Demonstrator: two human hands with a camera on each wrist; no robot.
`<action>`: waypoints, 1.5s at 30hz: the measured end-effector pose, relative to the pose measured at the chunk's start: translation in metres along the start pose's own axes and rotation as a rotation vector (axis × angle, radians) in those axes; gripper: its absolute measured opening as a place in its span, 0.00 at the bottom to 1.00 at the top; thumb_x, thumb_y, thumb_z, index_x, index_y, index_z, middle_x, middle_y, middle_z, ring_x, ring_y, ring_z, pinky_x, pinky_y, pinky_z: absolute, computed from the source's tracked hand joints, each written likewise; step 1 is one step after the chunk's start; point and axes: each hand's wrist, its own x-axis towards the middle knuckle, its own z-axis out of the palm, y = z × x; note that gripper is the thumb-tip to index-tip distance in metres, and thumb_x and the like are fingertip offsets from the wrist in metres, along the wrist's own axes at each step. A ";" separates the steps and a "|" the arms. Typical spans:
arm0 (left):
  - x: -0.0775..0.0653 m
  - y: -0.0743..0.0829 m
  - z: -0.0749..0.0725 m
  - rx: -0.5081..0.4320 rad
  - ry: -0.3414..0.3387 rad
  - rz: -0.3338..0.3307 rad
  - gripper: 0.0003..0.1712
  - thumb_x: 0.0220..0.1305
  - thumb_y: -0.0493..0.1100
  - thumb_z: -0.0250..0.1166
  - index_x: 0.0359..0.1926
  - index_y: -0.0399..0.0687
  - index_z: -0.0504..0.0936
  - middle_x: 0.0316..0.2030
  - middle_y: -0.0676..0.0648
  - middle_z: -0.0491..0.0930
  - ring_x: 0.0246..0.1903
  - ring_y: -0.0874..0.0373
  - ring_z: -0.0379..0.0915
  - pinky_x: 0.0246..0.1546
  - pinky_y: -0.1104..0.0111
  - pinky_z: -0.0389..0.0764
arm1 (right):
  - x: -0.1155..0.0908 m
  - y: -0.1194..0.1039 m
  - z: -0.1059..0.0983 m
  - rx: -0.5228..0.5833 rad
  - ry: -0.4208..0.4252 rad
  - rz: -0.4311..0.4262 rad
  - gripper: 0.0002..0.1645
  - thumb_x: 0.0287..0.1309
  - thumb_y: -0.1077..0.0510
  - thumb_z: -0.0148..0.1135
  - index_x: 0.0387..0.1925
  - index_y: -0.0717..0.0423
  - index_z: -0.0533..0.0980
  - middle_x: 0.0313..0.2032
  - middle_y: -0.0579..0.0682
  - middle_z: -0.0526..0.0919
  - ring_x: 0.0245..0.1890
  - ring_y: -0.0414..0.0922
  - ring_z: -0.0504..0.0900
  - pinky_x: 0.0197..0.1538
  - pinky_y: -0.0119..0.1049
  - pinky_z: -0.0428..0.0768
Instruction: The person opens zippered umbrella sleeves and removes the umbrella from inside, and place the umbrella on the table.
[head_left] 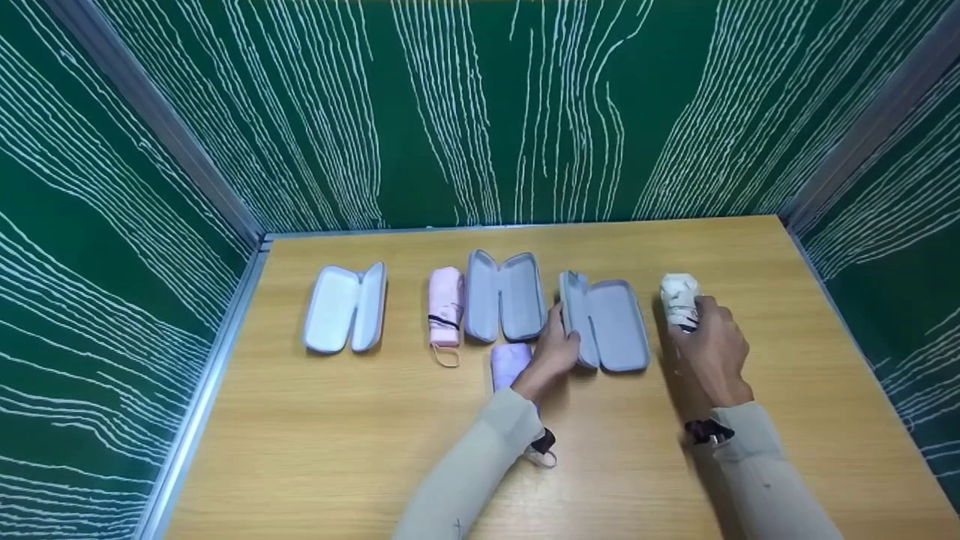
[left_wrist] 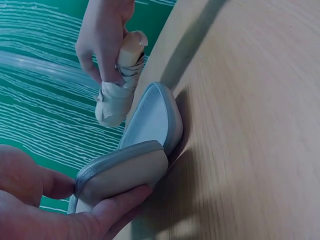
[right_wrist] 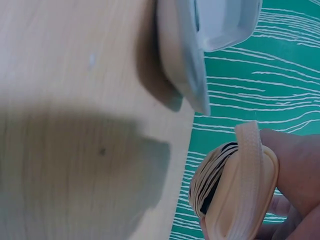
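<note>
My left hand (head_left: 551, 351) grips the near-left half of an open grey zip case (head_left: 619, 326), thumb on one side and fingers on the other in the left wrist view. That case lies spread on the table, its inside facing up. To its right, my right hand (head_left: 714, 351) holds a folded cream umbrella (head_left: 679, 294) by its lower part, raised over the table. In the right wrist view the umbrella's end and strap (right_wrist: 249, 170) show. Partly hidden under my left wrist lies a folded purple umbrella (head_left: 511, 364).
Another open grey case (head_left: 522, 296) stands left of the gripped one, beside a folded pink umbrella (head_left: 447, 300) with a loop. Farther left is an open white-lined case (head_left: 332, 307). Green walls (head_left: 525, 112) with white lines enclose the wooden table (head_left: 337, 442).
</note>
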 end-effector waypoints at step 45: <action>0.024 0.006 0.011 -0.034 0.000 -0.024 0.36 0.76 0.33 0.49 0.81 0.34 0.54 0.79 0.34 0.60 0.78 0.45 0.56 0.79 0.57 0.58 | 0.021 0.010 0.042 -0.351 -0.009 -0.132 0.32 0.65 0.67 0.60 0.69 0.73 0.69 0.46 0.82 0.75 0.43 0.74 0.80 0.31 0.65 0.84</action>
